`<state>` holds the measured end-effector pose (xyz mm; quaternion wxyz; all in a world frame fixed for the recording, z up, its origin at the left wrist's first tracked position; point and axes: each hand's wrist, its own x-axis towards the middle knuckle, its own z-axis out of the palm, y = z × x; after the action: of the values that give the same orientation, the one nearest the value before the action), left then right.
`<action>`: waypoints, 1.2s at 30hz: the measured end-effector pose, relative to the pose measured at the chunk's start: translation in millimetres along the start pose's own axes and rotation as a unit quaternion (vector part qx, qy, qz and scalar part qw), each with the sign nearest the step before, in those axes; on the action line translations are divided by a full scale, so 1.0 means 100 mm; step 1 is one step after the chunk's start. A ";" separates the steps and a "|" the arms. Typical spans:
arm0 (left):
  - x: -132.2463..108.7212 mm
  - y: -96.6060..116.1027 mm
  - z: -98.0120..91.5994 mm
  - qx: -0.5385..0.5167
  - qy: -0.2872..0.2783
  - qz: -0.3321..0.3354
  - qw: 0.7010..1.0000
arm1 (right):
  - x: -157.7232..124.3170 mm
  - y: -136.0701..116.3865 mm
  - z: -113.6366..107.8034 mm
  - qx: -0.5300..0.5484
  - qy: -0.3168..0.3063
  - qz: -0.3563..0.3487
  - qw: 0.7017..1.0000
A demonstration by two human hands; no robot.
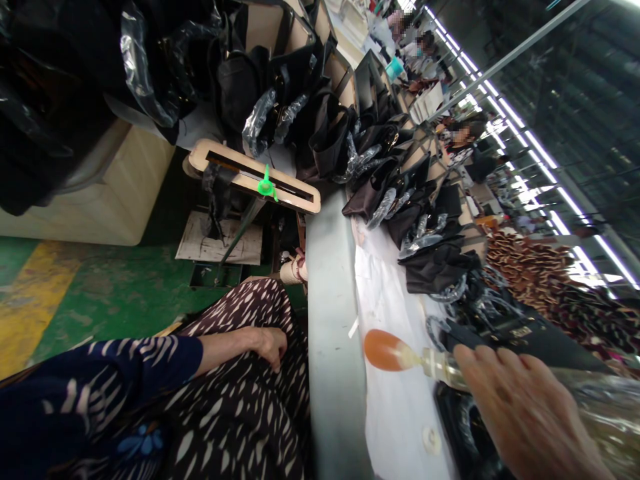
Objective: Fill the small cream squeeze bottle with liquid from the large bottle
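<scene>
My right hand [525, 407] is wrapped round a clear bottle [595, 393] at the lower right. The bottle lies nearly sideways in the picture, its pale neck pointing left. Beyond the neck is a rounded orange tip [389, 350], over the white sheet [395, 400]. My thumb is hidden. My left hand [271, 347] rests on the patterned dark cloth over my lap [215, 413], with its fingers curled and nothing visible in them. Black bags [437, 270] with plastic-wrapped handles stand beyond the sheet.
A grey table edge [333, 320] runs beside my lap. At the upper middle, a long slotted frame [295, 193] bears a green clip [267, 186]. A cream bin [120, 193] stands on the green floor [125, 287]. Brown pieces [525, 267] and several people are farther off.
</scene>
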<state>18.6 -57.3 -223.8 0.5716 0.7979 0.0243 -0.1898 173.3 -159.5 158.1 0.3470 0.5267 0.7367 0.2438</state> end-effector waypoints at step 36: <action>0.02 -0.05 0.03 -0.014 0.017 0.019 1.000 | 0.01 0.02 -0.10 0.021 0.004 0.000 1.000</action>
<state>18.2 -58.9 -229.7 0.5860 0.7930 0.0214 -0.1650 166.6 -158.1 165.2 0.3334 0.5327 0.7430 0.2301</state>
